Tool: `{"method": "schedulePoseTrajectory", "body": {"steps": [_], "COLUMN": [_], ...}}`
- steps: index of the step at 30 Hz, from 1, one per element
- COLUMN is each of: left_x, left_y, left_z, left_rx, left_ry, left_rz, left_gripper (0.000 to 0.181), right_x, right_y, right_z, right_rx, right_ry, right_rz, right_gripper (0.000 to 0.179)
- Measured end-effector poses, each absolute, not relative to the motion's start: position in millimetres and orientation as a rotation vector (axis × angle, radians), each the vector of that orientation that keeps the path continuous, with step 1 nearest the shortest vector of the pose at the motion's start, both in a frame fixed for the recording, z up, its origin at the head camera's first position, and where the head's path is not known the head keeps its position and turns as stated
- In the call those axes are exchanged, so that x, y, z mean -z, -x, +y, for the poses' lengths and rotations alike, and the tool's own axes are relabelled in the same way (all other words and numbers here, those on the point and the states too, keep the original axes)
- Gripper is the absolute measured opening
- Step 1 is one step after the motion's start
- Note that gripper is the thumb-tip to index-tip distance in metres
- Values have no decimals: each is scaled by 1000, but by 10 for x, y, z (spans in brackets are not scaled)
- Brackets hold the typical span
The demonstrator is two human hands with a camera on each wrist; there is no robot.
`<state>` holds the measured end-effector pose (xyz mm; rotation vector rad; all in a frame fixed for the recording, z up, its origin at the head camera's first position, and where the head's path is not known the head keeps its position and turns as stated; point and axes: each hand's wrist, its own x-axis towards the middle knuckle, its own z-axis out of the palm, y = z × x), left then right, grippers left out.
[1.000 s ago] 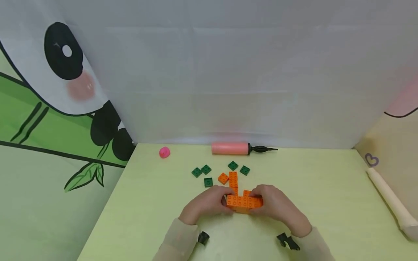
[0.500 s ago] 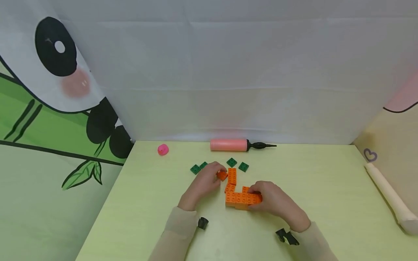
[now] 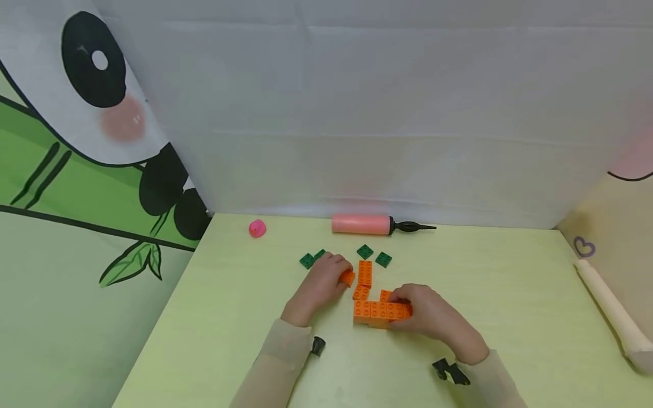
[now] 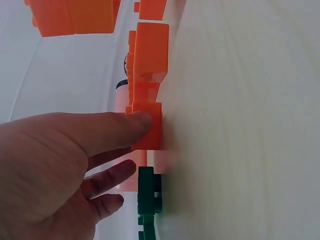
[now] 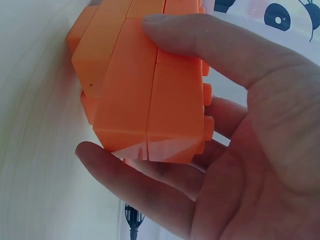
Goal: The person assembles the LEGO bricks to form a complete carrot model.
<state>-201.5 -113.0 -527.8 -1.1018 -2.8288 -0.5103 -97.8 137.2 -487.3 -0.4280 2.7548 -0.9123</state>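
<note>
My left hand (image 3: pixel 322 283) pinches a small orange toy brick (image 3: pixel 348 277) on the table, thumb against its side in the left wrist view. My right hand (image 3: pixel 428 314) grips the right end of a built block of orange bricks (image 3: pixel 377 311), its thumb across one face of the bricks (image 5: pixel 125 90) in the right wrist view. Just beyond the block's left end are a long orange brick (image 3: pixel 364 273) and a shorter orange brick (image 3: pixel 361 292). Another orange brick (image 3: pixel 385 295) shows behind the block, beside my right fingers.
Green bricks lie about: one (image 3: pixel 307 260) left of my left hand, one (image 3: pixel 364 251) and another (image 3: pixel 384 259) farther back. A pink hand pump (image 3: pixel 361 224) and a pink ball-like thing (image 3: pixel 257 228) rest by the back wall. A pale stick-like roll (image 3: pixel 612 317) lies along the right edge.
My left hand has let go of the built block, moved forward and left, and taken hold of the small orange brick. My right hand keeps its grip on the block.
</note>
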Motion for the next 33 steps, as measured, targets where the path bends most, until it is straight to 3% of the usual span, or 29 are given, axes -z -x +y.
{"method": "schedulePoseTrajectory", "body": {"steps": [12,23,33], "left_x": [4939,4505,4493], "left_y": [1937,1656,1551], "left_z": [-1148,-1100,-1028], "left_rx": [724,996,907], "left_ry": [1158,1520,1545], "left_rz": [-2944,-2927,-2954], "left_gripper": [37,21,21], "right_x": [4869,4863,4860], "right_y": [973,987,963], "right_z": [1399,1419,1411], "right_rx": [938,970,993], "right_ry": [455,506,543], "right_rz": [2744,2747,2752], "right_gripper": [33,30,28]}}
